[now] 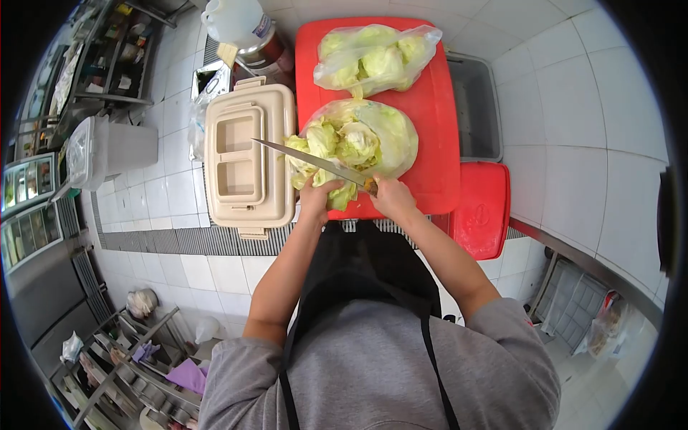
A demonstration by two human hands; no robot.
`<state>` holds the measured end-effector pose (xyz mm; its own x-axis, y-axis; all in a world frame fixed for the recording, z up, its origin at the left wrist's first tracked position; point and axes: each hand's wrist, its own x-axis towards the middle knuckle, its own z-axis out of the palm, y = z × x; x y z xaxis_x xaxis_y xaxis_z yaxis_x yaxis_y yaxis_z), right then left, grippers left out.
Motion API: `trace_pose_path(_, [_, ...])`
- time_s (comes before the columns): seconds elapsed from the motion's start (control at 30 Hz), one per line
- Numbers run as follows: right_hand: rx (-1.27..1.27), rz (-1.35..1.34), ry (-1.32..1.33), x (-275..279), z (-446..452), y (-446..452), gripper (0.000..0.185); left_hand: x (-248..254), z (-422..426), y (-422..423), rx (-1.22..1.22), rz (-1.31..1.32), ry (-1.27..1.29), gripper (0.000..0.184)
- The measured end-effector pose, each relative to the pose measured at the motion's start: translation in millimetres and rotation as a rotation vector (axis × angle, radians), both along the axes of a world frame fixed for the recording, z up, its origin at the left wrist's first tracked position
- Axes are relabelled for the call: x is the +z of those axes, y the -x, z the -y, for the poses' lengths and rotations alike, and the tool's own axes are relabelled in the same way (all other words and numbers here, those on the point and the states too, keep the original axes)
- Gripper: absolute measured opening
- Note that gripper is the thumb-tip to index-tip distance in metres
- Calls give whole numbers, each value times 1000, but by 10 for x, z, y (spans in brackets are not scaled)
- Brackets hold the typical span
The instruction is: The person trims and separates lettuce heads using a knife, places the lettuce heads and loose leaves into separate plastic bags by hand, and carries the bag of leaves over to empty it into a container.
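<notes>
My right hand (393,198) is wrapped around the handle of a long knife (308,158), its blade pointing left and away from me across pale green lettuce. With my left hand (316,198) I grip a piece of lettuce (342,198) just below the blade, near the front edge of a red lid (437,143). Beyond the blade, more lettuce (356,145) lies in the mouth of a clear plastic bag (400,140). The blade covers part of the lettuce, and my left fingertips are partly hidden by the leaves.
A second bag of lettuce (380,63) lies at the lid's far end. On the left is a beige lidded container (215,179), with a white jug (235,21) behind it. A grey bin (476,107) and a lower red lid (481,215) are on the right, beside a tiled wall.
</notes>
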<state>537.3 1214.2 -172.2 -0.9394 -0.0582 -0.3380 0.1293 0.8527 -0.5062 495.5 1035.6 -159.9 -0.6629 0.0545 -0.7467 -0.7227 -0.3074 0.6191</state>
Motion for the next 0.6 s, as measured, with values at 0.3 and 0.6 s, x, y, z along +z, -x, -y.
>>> trace_pose_path(0.3, [-109,175,18,-218,-157,-340,29,-310,-23,-98,-99,-47,131,66])
trace_pose_path(0.6, [-226,131,101,-412,-231,-153,29,-264,137,162,-243,-26,19,68])
